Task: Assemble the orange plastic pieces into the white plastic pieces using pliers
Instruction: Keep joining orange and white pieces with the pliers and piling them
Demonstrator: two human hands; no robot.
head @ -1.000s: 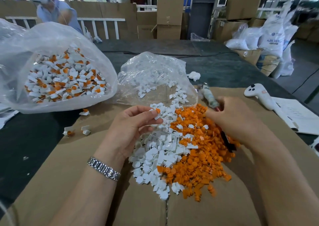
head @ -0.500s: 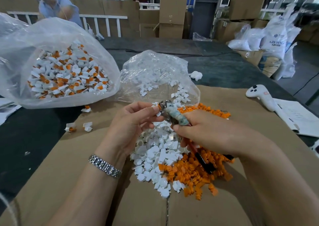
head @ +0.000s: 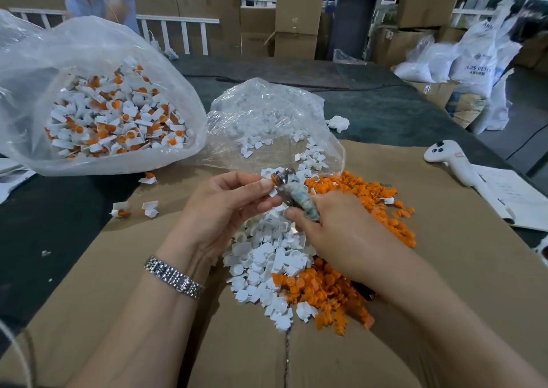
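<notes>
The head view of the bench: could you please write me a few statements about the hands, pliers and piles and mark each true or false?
1. The right hand grips the pliers. True.
2. The left hand lies flat on the cardboard. False: it is raised and pinches a small white and orange piece at the pliers' tip.
3. The large bag at the left holds only loose orange pieces. False: it holds white pieces with orange parts in them.
4. Loose orange pieces and white pieces lie in touching piles on the cardboard. True.
5. A white controller lies at the right. True.
</notes>
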